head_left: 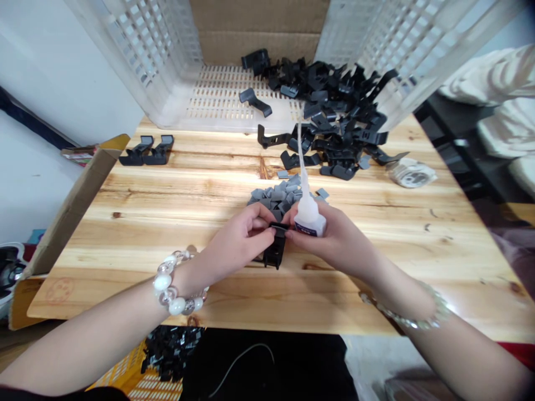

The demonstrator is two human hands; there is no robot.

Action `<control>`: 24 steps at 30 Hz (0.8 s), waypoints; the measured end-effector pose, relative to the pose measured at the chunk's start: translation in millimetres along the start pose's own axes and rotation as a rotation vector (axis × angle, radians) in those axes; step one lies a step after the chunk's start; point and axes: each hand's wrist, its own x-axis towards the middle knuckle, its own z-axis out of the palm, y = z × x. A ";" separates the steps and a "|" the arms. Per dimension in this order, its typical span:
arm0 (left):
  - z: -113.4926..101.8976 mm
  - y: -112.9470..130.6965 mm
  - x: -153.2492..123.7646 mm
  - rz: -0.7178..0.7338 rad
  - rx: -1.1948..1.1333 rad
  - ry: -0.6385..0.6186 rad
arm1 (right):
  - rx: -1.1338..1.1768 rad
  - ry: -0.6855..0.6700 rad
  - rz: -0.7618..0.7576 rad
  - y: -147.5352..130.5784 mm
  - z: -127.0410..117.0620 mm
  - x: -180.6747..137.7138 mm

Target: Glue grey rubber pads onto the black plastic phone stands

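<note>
My left hand [239,240] pinches a black plastic clip [276,249] that stands on the wooden table [167,223]. My right hand [330,236] grips a white glue bottle [308,209] with a long nozzle pointing up, and its fingertips also touch the clip's top. Just behind both hands lies a small heap of grey pads [281,197]. Beaded bracelets circle both wrists.
A big pile of black clips [338,117] spills from a tipped white crate [225,94] at the back. Two finished clips [147,151] sit at the back left. A tape roll [412,174] lies right. A cardboard box edge [71,206] borders the left; a yellow basket [137,373] sits below.
</note>
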 end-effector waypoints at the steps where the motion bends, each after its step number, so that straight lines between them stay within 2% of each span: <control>1: 0.1 -0.2 0.1 0.001 -0.001 -0.003 | -0.007 0.003 -0.008 0.4 0.9 -0.1; 12: 0.2 -2.9 0.2 0.021 0.001 0.006 | 0.045 0.066 -0.020 7.0 10.9 -1.4; 24: 3.0 -0.1 0.3 -0.002 -0.032 -0.002 | 0.060 0.105 0.015 4.9 7.6 -1.8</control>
